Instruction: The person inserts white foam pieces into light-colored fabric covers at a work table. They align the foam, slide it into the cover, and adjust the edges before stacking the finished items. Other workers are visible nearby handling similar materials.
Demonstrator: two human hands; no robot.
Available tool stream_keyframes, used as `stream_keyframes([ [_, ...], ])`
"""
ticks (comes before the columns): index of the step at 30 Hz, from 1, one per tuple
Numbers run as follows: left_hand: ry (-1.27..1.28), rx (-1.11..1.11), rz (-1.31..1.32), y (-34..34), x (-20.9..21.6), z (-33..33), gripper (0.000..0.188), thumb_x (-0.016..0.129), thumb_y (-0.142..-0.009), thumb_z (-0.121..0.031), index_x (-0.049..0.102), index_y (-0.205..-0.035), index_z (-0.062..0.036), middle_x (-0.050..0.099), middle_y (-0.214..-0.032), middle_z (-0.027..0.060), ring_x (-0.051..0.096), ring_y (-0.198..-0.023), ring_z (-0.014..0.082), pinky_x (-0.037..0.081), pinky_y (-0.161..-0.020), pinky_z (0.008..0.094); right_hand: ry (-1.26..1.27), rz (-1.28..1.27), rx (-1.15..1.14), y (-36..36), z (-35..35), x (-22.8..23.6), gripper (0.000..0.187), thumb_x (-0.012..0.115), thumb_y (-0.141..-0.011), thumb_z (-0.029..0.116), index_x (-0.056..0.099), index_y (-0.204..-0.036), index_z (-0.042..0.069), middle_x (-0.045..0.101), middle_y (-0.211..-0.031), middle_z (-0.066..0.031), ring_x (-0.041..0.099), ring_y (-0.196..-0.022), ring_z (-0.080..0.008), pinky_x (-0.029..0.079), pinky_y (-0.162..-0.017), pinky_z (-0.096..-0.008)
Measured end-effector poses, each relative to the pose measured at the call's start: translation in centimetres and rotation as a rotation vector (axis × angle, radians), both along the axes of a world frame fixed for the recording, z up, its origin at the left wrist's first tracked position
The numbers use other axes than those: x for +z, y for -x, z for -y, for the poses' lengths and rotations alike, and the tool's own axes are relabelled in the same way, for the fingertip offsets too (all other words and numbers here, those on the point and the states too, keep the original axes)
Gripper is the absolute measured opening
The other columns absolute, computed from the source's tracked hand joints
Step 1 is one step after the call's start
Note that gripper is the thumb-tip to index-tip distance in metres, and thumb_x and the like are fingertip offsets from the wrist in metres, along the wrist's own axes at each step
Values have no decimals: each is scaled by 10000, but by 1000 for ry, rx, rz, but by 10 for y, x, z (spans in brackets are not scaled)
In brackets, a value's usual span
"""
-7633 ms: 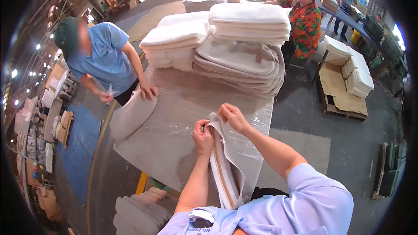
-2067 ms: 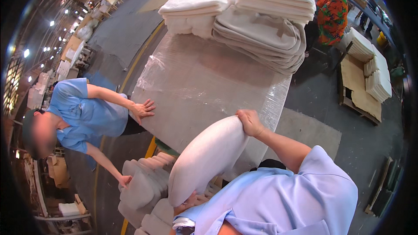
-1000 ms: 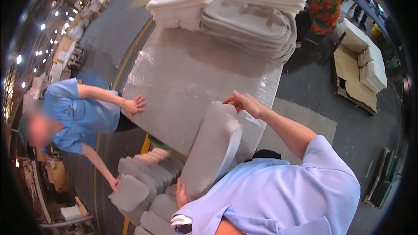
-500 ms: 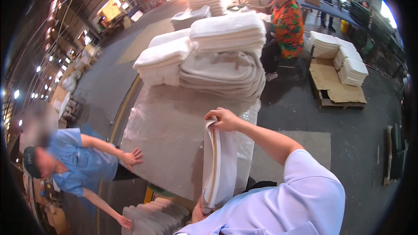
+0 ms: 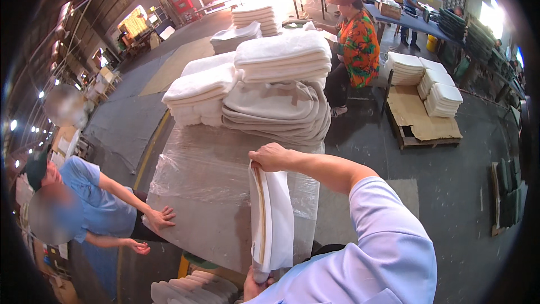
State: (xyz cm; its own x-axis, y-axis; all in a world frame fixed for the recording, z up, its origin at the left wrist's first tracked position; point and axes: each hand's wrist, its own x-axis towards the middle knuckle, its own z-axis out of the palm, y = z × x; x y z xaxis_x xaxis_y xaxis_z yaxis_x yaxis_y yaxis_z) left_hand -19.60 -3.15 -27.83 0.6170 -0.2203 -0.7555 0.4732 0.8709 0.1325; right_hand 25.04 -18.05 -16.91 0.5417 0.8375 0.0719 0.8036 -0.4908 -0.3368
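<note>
A long, white folded cloth piece (image 5: pixel 275 219), with a tan stripe along its left edge, stretches between my two hands over the near end of the plastic-covered table (image 5: pixel 219 202). My right hand (image 5: pixel 271 157) is closed round its far end, fingers curled over the edge. At the near end my left hand (image 5: pixel 256 288) grips the rolled-in bottom; some of its fingers are hidden by the cloth. Farther up the table lie stacks of white folded pads (image 5: pixel 284 59) and a pile of greyish-beige pads (image 5: pixel 275 107).
At the left, a co-worker in blue (image 5: pixel 107 202) rests one hand on the table. A row of upright pale pads (image 5: pixel 194 290) stands below the near edge. Beyond the table sits a person in an orange patterned shirt (image 5: pixel 360 50). A pallet (image 5: pixel 422 118) with white stacks is at the right.
My hands still hold the cloth at both ends; it appears slightly further left as the view has shifted. The co-worker's lower hand has pulled back from the upright pads.
</note>
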Motion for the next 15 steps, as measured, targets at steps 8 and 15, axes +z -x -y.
stream_keyframes([
  [8, -507, -380, 401, 5, 0, 9, 710, 679, -1031, -413, 365, -1600, -130, 693, -1162, 189, 690, -990, 285, 568, -903, 444, 236, 55, 99, -43, -16, 11, 383, 532, -1065, 367, 737, -1025, 46, 762, -998, -200, 722, -1013, -413, 546, -882, -537],
  [15, -1809, -203, 391, -10, 3, 58, 449, 623, -1055, -458, 677, -1223, -44, 686, -991, 90, 652, -940, 253, 569, -832, 436, 221, 59, 157, -36, -15, 11, 295, 584, -1011, 276, 776, -999, 53, 761, -975, -205, 728, -991, -414, 559, -864, -515],
])
